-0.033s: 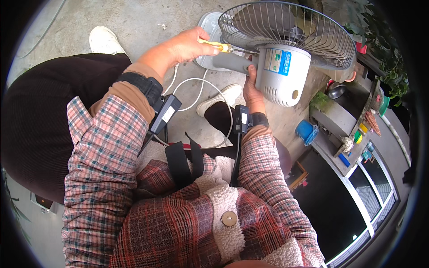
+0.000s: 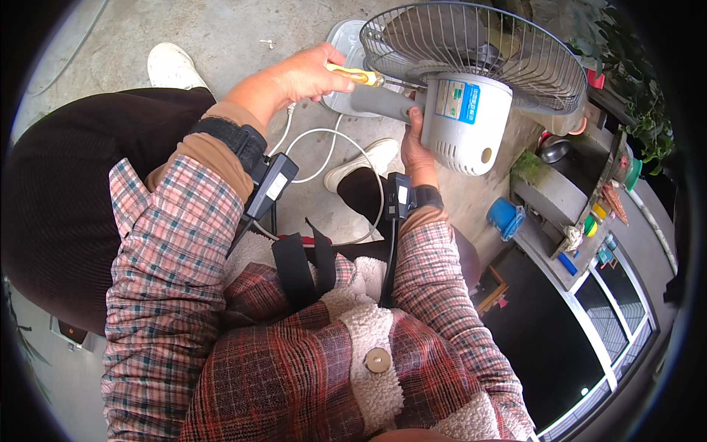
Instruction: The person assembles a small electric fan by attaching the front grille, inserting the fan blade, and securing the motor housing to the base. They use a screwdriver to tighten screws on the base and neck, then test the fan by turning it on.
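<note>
i've got the left hand (image 2: 305, 74) fisted on a yellow-handled screwdriver (image 2: 359, 75), shaft pointing right into the grey plastic fan w/ wire grille (image 2: 460, 110); right hand (image 2: 414, 147) clamps its neck from below.

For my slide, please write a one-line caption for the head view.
Left hand drives a yellow-handled screwdriver into a grey electric fan steadied by the right hand.

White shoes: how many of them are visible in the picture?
2. One white shoe lies on the concrete at upper left, beyond the dark trouser leg; the other white shoe is under the fan, near the white cable.
</note>
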The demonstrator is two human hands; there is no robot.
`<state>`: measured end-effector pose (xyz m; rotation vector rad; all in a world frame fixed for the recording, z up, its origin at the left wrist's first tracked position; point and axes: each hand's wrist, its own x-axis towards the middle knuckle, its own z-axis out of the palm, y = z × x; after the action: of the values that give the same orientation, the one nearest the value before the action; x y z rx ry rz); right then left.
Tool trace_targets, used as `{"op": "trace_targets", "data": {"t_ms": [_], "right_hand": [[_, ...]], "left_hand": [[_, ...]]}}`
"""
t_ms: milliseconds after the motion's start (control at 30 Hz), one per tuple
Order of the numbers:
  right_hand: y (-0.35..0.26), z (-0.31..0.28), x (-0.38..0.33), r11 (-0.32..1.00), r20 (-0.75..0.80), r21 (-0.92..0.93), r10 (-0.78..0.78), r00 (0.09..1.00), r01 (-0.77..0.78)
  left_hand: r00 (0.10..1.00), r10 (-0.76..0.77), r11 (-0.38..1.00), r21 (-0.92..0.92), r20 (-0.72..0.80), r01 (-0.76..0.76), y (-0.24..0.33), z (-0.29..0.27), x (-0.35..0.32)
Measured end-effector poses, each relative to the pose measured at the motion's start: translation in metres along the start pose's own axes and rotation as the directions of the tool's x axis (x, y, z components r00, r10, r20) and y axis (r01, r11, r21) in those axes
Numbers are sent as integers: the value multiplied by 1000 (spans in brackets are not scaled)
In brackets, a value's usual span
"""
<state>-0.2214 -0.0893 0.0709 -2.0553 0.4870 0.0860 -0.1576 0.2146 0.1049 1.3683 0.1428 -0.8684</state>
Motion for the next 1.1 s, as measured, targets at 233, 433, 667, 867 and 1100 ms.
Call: {"op": "trace_targets", "data": {"t_ms": [233,433,667,867,1100], "right_hand": [[8,0,4,999,0,36,-34,999,34],[1,3,1,995,-3,97,-18,1000,19],[-8,5,0,983,29,184,3,1000,-8],[-17,8,-5,986,26,169,-6,1000,1],[-21,8,-5,994,53,107,15,999,-21]], "left_hand": [[975,-162,975,-127,155,182,9,-15,-2],[989,23,995,100,-146,-8,1,2,-1],[988,-158,986,-63,1,157,4,-8,3],[973,132,990,65,-187,-122,0,4,0],[986,-96,995,15,-133,99,1,-2,7]]}}
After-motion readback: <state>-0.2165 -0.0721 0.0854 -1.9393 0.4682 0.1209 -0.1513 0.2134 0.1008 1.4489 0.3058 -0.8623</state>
